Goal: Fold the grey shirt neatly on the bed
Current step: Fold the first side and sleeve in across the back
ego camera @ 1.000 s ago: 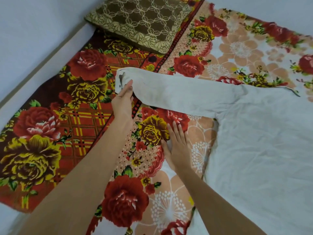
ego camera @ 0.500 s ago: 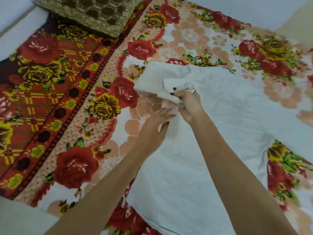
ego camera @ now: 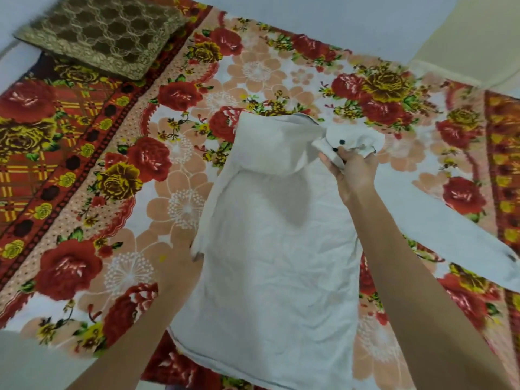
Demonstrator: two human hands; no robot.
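Pinching the grey shirt (ego camera: 270, 263)'s cuff, right hand (ego camera: 353, 175) fingers clamp; left hand (ego camera: 180, 266) grips its left edge.

Bed (ego camera: 247, 71) covered by floral red/peach blanket. Grey shirt (ego camera: 270, 263) lies mid-bed, hem toward near edge, one sleeve running to right edge. Brown patterned pillow (ego camera: 104, 32) at far-left corner.

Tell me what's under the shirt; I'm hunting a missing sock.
Only the floral blanket shows around the shirt. Whatever lies beneath is covered; no bulge suggests anything there.
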